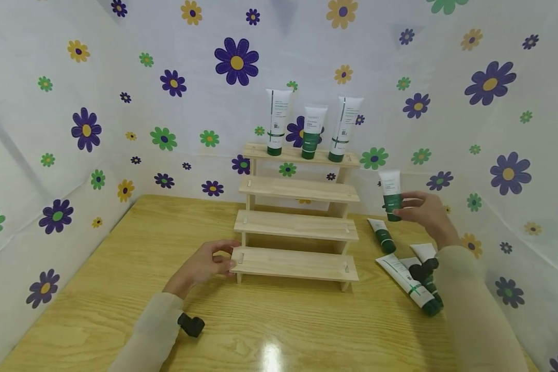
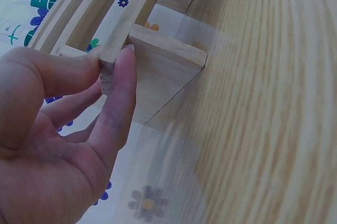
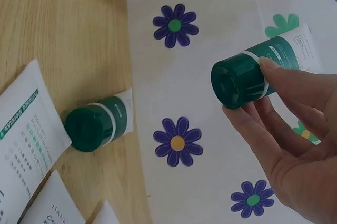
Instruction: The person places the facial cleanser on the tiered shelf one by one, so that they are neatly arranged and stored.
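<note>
The left hand [image 1: 209,262] pinches the wooden rack [image 1: 297,225] by its bottom shelf [image 1: 295,262]. The right hand [image 1: 426,211] grips a small green-and-white tube [image 1: 390,190], cap down, above the tabletop [image 1: 260,310].

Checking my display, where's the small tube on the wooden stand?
In the head view, the small tube stands on the top step, just right of centre, between two taller tubes.

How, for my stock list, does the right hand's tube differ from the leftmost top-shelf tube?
The held tube is shorter than the leftmost tube. The held tube has a broad green section; the leftmost tube is mostly white. The right hand grips the held tube; the leftmost tube stands on the top shelf. Both have green caps facing down.
</note>
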Demonstrator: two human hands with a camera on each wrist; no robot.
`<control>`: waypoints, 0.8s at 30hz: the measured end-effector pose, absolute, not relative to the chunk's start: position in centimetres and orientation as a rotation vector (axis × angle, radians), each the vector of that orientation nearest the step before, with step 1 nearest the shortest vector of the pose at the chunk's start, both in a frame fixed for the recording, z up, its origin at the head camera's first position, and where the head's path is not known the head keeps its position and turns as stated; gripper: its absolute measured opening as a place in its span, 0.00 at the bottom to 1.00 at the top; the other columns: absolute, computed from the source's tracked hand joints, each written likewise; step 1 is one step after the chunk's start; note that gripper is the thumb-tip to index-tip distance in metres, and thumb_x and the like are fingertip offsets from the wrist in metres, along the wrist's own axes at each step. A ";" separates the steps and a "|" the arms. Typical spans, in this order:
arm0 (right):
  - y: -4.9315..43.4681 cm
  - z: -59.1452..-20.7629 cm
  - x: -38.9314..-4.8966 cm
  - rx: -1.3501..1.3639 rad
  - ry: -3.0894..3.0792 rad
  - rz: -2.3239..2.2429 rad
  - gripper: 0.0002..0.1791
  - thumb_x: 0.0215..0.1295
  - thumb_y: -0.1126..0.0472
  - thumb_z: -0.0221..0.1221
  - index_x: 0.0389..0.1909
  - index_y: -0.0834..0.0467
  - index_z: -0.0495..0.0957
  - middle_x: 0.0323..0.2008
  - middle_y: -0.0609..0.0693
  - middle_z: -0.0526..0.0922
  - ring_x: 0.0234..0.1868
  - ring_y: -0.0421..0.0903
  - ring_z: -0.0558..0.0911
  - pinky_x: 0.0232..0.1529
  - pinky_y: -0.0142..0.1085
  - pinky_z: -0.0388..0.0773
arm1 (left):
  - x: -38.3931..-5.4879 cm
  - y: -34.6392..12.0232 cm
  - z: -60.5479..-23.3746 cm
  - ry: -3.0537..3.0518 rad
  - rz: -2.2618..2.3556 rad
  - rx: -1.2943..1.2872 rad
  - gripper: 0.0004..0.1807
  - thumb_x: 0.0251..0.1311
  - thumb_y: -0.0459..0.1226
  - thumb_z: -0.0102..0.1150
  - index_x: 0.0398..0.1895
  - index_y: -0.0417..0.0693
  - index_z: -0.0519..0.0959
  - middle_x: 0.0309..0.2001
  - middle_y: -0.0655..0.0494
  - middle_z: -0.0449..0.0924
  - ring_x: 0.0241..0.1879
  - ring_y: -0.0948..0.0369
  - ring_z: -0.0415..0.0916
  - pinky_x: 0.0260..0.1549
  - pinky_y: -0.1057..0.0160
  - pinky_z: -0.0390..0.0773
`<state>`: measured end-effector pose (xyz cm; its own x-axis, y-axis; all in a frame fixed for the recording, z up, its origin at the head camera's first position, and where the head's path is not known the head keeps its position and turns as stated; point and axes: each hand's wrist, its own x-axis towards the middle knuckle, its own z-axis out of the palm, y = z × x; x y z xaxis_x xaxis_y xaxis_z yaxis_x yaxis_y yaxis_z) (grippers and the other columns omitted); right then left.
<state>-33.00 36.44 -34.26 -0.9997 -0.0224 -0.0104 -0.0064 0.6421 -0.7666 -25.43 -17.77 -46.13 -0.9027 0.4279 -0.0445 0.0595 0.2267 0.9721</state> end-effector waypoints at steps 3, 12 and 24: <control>35.8 -33.8 -32.7 -0.029 2.821 -1.358 0.41 0.70 0.54 0.66 0.77 0.66 0.61 0.69 0.72 0.71 0.63 0.60 0.77 0.65 0.51 0.79 | -25.4 -17.7 -46.0 2.206 1.726 0.453 0.29 0.71 0.27 0.59 0.73 0.35 0.67 0.59 0.31 0.69 0.45 0.57 0.84 0.46 0.56 0.89; 34.0 -33.2 -32.2 -0.077 2.839 -1.446 0.39 0.70 0.57 0.67 0.76 0.64 0.62 0.71 0.71 0.69 0.68 0.65 0.72 0.72 0.64 0.68 | -25.3 -17.6 -46.0 2.238 1.706 0.439 0.28 0.71 0.28 0.59 0.73 0.37 0.67 0.61 0.32 0.69 0.45 0.59 0.84 0.46 0.56 0.89; 32.0 -32.4 -31.4 -0.122 2.862 -1.520 0.38 0.69 0.59 0.67 0.75 0.63 0.64 0.71 0.68 0.71 0.67 0.64 0.75 0.71 0.60 0.72 | -25.3 -17.6 -46.0 2.245 1.700 0.435 0.29 0.71 0.28 0.59 0.73 0.38 0.68 0.62 0.32 0.69 0.45 0.58 0.85 0.46 0.56 0.89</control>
